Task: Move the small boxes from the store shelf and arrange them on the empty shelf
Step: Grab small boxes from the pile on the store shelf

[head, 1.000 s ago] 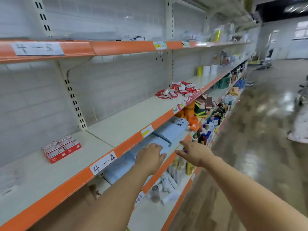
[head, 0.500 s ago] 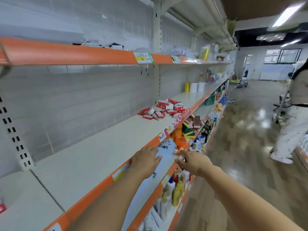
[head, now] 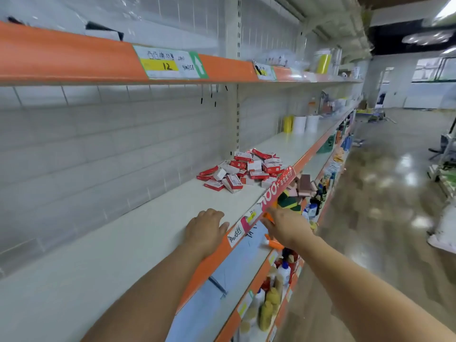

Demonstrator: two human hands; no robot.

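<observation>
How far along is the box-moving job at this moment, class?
Done: nothing arranged shows in this view. In hand: nothing; the left hand and right hand reach empty toward the pile of small boxes, short of it. Left: the whole jumbled pile remains on the shelf.

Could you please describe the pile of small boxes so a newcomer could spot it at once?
Find the long white middle shelf with the orange front edge, under the yellow price label. Ahead of both hands lies the pile of small boxes, the only loose red-and-white heap there; the rolls farther along stand upright.
</observation>
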